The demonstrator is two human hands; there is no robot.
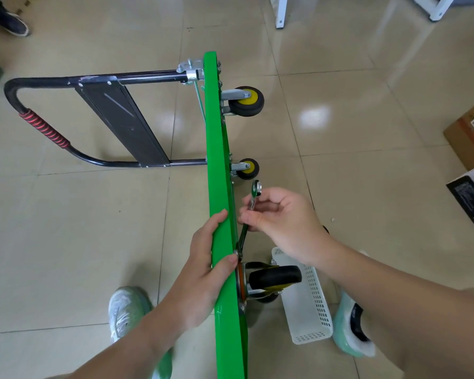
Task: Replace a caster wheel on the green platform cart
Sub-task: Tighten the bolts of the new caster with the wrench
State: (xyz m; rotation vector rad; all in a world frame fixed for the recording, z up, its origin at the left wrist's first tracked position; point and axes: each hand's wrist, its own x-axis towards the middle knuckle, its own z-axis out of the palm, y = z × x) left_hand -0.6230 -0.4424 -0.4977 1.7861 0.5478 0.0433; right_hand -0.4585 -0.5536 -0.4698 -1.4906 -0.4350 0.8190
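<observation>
Now, from the left: the black handle lies out on the floor, and the green platform cart stands on its long edge, with the deck running almost straight away from me. My left hand is curled over the upper edge of the deck at the near end and grips it, with the thumb tip just beside the low end of the wrench.

On the right side of the deck, my right hand pinches the wrench at its middle. The two hands are apart, with the deck between them. The long axis of the wrench goes along the deck: the low end is at a fastener by the near end, and the free ring end points away from me. I cannot tell if the wrench sits fully on the fastener.

Just below this end, the caster wheel sticks out to the right from the under face of the deck, above a white basket.

I think the coming turn must sweep the wrench flat beside the deck, so my right hand, which is nearer, does the work while my left hand keeps the cart from tipping.
</observation>
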